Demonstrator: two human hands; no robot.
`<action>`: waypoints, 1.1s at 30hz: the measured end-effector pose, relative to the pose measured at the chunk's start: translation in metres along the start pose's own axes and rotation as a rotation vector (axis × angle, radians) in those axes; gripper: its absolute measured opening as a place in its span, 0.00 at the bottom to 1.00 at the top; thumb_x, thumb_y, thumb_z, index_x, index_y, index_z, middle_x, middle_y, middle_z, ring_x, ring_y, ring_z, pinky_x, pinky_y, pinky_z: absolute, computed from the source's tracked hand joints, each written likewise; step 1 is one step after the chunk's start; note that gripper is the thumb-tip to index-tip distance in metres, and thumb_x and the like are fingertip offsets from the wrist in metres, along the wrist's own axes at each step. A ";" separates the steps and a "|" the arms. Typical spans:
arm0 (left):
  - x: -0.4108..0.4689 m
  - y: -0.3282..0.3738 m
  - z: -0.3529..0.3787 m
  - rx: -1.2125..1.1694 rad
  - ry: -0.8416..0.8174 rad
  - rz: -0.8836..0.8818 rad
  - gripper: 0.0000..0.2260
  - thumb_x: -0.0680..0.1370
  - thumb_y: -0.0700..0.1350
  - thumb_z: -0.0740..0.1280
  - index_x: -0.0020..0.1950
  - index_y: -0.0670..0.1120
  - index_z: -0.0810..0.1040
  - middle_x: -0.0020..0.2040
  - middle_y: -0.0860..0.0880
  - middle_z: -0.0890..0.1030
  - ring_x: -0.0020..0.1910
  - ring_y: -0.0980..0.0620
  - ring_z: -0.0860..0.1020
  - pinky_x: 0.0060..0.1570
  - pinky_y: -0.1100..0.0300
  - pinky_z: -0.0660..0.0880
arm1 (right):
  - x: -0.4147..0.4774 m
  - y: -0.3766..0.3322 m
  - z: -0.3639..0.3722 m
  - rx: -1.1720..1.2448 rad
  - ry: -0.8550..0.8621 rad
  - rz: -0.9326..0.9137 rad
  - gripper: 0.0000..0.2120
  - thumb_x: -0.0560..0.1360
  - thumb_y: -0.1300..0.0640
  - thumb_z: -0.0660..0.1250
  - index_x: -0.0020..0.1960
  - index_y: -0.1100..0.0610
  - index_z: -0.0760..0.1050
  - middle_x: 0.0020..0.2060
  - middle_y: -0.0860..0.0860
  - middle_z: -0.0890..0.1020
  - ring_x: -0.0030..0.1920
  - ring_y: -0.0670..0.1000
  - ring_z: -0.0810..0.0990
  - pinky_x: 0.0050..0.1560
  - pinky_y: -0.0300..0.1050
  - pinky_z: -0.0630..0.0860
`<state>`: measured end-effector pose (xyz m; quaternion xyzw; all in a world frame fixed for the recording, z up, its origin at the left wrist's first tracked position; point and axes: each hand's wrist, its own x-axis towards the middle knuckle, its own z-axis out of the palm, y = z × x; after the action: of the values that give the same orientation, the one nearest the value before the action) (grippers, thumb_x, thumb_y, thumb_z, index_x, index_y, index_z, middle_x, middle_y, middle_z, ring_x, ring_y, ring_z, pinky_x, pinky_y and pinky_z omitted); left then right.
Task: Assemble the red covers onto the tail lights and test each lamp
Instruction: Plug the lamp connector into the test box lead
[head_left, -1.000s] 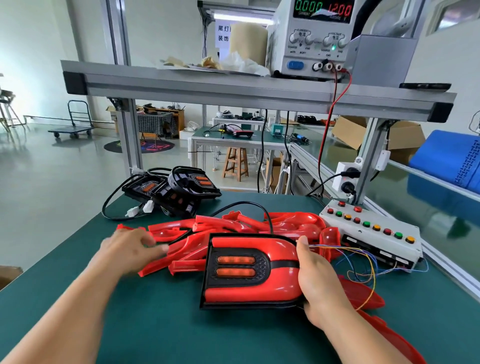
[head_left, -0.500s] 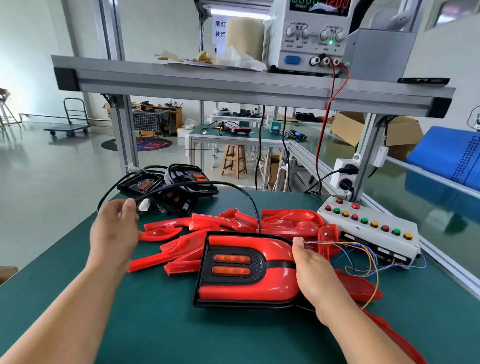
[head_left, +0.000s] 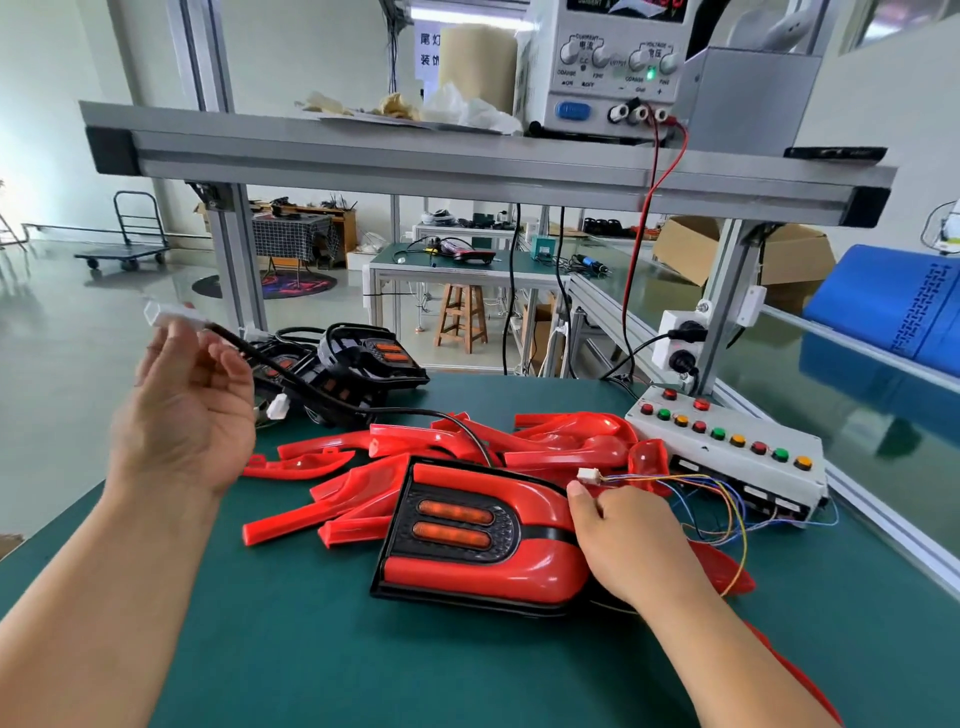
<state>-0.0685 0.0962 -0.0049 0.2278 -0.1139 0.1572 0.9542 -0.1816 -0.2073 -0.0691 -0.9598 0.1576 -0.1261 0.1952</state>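
Up-left of the tail light, a black cable is pinched in the raised left hand; a white plug is pinched by the right hand.

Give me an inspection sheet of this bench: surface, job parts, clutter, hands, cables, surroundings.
Surface: green mat, no spill seen.
Job's things: covered lamp lies centre; loose covers piled behind it; bare lamps back left.
Clutter: rags on the shelf.
Hands: left hand holds lamp plug up; right hand pinches tester plug.
Cables: black cable runs from lamp plug to covered lamp; coloured wires run to button box; red lead drops from power supply.
Surroundings: stool, cart, boxes behind.
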 end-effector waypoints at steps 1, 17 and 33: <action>0.002 0.000 0.008 0.031 -0.017 0.022 0.04 0.72 0.43 0.70 0.38 0.50 0.80 0.32 0.54 0.79 0.32 0.61 0.77 0.37 0.71 0.74 | -0.001 0.000 -0.003 -0.031 0.013 -0.005 0.25 0.82 0.43 0.51 0.30 0.53 0.67 0.29 0.49 0.72 0.35 0.51 0.74 0.40 0.44 0.67; 0.004 -0.080 0.095 1.184 -0.695 0.182 0.07 0.81 0.46 0.63 0.51 0.60 0.75 0.40 0.59 0.78 0.37 0.66 0.73 0.43 0.70 0.71 | 0.056 0.013 -0.020 -0.458 -0.051 0.100 0.12 0.76 0.48 0.63 0.55 0.52 0.78 0.55 0.51 0.80 0.60 0.55 0.75 0.64 0.56 0.65; -0.022 -0.129 0.092 1.227 -1.074 -0.029 0.08 0.74 0.49 0.68 0.47 0.63 0.82 0.48 0.62 0.84 0.52 0.66 0.79 0.51 0.75 0.70 | 0.048 0.023 -0.022 0.112 0.370 -0.117 0.07 0.81 0.49 0.59 0.51 0.45 0.77 0.42 0.43 0.79 0.48 0.49 0.76 0.49 0.47 0.54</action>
<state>-0.0565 -0.0619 0.0178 0.7555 -0.4467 0.0486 0.4768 -0.1500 -0.2517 -0.0502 -0.9153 0.1273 -0.3203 0.2083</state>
